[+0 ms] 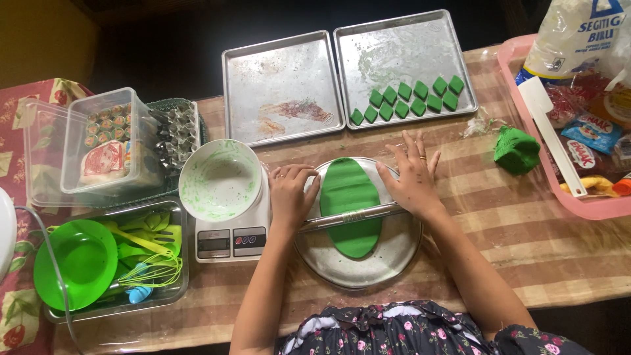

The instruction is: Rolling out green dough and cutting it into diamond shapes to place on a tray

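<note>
An oval sheet of green dough (pixel 350 197) lies on a round metal plate (pixel 388 260) in front of me. A metal rolling pin (pixel 351 216) lies across the dough. My left hand (pixel 291 194) rests curled over the pin's left end. My right hand (pixel 413 176) presses flat on the pin's right end, fingers spread. A lump of green dough (pixel 516 150) sits on the table to the right. Several green diamond-cut pieces (pixel 407 100) lie in rows on the right baking tray (pixel 401 49).
A second metal baking tray (pixel 279 72) stands at the back. A white bowl (pixel 220 179) sits on a kitchen scale (pixel 231 242). At left are clear plastic boxes (pixel 98 141), cookie cutters (pixel 176 135), a green bowl (pixel 74 271) and utensils. A pink tray (pixel 526 98) with packets stands far right.
</note>
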